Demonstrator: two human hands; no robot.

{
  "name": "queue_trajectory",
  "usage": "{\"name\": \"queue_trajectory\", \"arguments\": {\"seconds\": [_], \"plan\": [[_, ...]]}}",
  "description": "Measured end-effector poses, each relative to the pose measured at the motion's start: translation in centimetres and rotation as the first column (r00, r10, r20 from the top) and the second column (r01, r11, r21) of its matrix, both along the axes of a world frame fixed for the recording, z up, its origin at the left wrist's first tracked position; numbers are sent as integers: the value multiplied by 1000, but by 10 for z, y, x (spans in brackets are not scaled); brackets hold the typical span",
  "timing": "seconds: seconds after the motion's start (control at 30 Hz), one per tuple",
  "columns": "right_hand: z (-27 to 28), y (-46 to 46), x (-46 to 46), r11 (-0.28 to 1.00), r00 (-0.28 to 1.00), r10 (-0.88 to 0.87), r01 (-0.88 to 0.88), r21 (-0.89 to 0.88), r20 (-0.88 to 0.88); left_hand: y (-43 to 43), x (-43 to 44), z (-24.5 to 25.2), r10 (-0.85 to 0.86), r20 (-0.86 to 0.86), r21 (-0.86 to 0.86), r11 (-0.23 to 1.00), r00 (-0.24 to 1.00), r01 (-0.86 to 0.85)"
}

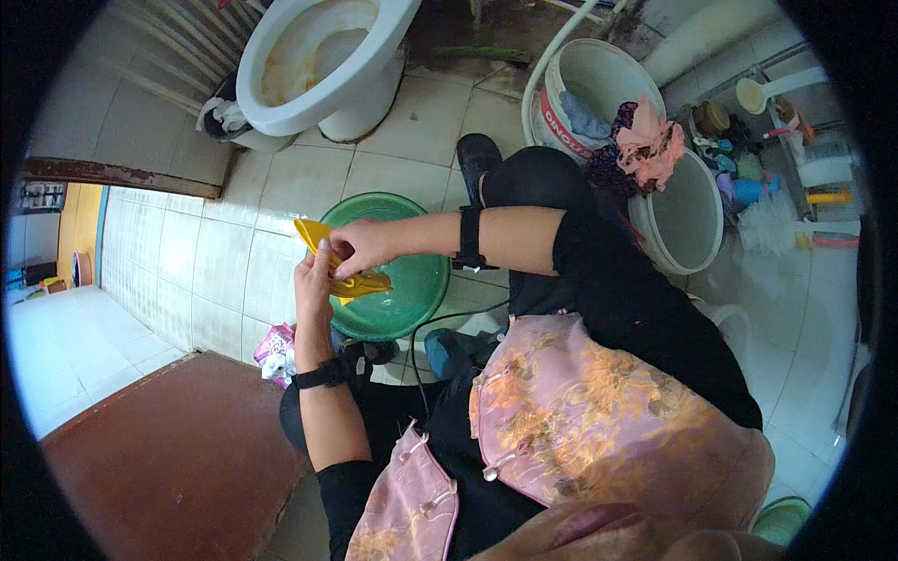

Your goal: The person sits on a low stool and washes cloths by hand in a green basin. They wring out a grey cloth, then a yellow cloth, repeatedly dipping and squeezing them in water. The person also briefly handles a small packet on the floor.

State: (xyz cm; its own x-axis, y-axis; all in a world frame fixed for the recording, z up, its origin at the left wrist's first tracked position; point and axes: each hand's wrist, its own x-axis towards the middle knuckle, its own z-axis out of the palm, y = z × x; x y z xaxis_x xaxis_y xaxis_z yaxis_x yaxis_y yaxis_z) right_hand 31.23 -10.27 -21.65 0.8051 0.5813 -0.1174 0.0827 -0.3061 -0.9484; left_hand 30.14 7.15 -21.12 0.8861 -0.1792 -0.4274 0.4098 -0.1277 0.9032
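A folded, glossy yellow pliable item, perhaps rubber, is held between both hands over the left side of a round green plastic basin. My left hand grips its lower left side with the thumb pointing up. From the right, my right hand reaches over and pinches its middle with bent fingers. The item's two ends stick out past the hands. The basin stands on the tiled floor; whether it holds water I cannot tell.
A white toilet stands ahead, beside a waste bin. Right of my knee are a white bucket with cloths over its rim and a second white bucket. A pink package lies near my left forearm. A black cable crosses near the basin.
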Motion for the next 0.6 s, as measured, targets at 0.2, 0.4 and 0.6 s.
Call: {"name": "queue_trajectory", "arguments": {"seconds": [0.2, 0.4, 0.6], "plan": [[-17, -6, 12, 999, 999, -49, 49, -13, -9, 4, -2, 2, -131, 94, -103, 985, 987, 140], [-12, -17, 14, 998, 989, -55, 58, -16, 134, 7, 3, 4, -184, 83, 11, 983, 979, 184], [-5, -30, 27, 933, 931, -358, 354, -68, -68, 22, 9, 11, 95, 36, 84, 992, 995, -98]]}}
